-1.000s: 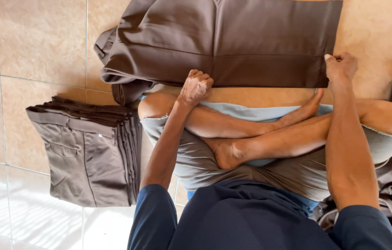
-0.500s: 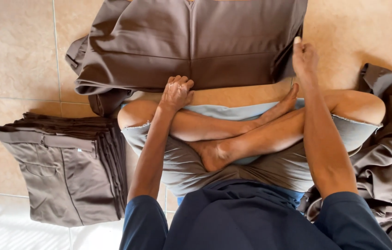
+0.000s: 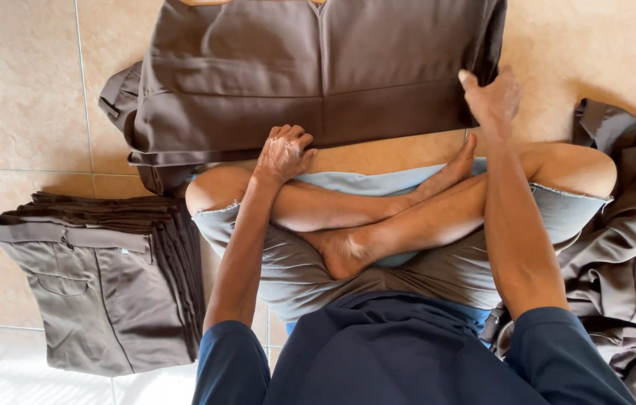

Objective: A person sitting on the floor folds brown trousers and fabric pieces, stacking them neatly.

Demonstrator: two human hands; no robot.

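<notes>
Seated cross-legged on tile floor (image 3: 18, 90). Brown trousers (image 3: 318, 67) spread flat on the floor ahead of the knees. Left hand (image 3: 285, 152) loosely curled, knuckles at the near hem, gripping nothing visible. Right hand (image 3: 492, 96) pinching the near right corner of the fabric. Folded stack (image 3: 100, 277) at left, loose pile (image 3: 625, 247) at right.

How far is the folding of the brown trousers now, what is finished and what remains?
Done: a neat stack of folded brown trousers lies on the tiled floor at the person's left. In hand: one brown pair spread flat in front; the left hand rests on its near edge and the right hand grips its right edge. Left: a loose heap of unfolded brown garments at the right.
</notes>
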